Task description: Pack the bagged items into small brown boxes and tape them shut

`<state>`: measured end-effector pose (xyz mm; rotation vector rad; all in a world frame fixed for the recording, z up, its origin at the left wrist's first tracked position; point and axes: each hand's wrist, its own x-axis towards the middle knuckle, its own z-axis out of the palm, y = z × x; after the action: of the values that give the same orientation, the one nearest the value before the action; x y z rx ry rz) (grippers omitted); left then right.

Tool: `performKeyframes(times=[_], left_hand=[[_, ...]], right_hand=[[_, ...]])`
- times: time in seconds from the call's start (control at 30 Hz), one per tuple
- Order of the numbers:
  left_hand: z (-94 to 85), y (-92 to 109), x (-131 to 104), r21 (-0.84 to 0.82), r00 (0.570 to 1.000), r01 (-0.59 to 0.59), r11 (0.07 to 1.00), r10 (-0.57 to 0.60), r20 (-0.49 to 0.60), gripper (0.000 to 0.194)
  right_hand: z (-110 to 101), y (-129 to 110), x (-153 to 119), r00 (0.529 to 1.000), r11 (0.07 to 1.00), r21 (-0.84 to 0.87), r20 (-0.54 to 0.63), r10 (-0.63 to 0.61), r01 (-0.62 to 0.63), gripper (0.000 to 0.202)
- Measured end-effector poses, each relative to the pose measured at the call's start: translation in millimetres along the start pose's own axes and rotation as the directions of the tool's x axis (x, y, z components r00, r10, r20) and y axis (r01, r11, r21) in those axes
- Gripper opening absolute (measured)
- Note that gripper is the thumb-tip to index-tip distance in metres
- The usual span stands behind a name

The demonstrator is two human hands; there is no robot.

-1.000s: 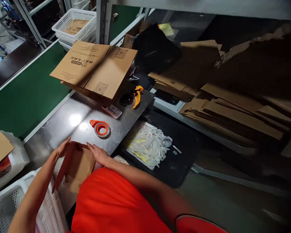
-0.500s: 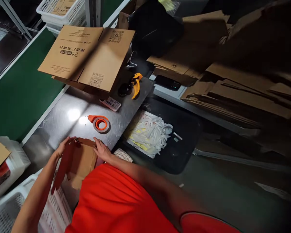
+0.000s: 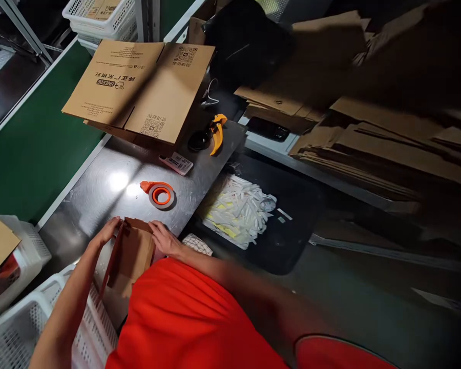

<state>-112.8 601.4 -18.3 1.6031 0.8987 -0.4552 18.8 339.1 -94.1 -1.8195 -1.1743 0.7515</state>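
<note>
An open cardboard box is tilted against my body at the near edge of the metal table. My left hand grips its far left corner, fingers bent over the side wall. On the far right corner lies my right hand, its fingers closed round the wall. Beyond the box, an orange tape dispenser with a roll of tape rests on the metal. A white labelled device sits farther off, partly under a large flattened printed carton.
White baskets stand at the lower left, beside a green surface. A yellow-handled tool lies near the table's far right corner. Right of the table is a black bin with paper strips; cardboard stacks fill the right.
The box's left side wall has swung inward and stands more upright, with my left hand moving slightly right along with it. My right hand stays at the right corner.
</note>
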Motion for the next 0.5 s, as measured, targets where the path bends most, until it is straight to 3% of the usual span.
performKeyframes(times=[0.13,0.3,0.5], left_hand=[[0.5,1,-2,-0.017,1.000,0.014,1.000,-0.014,0.000,0.072],[2.8,7,-5,-0.011,1.000,0.009,1.000,-0.009,-0.008,0.062],[3.4,10,-6,0.028,0.998,-0.040,0.999,0.042,-0.049,0.043]], right_hand=[[-2,-2,-1,0.997,0.999,0.043,-0.075,0.035,-0.032,0.040],[3,-2,13,0.981,0.991,0.060,-0.141,0.130,-0.123,0.046],[0,-2,16,0.994,0.996,0.015,-0.069,0.086,-0.085,0.035]])
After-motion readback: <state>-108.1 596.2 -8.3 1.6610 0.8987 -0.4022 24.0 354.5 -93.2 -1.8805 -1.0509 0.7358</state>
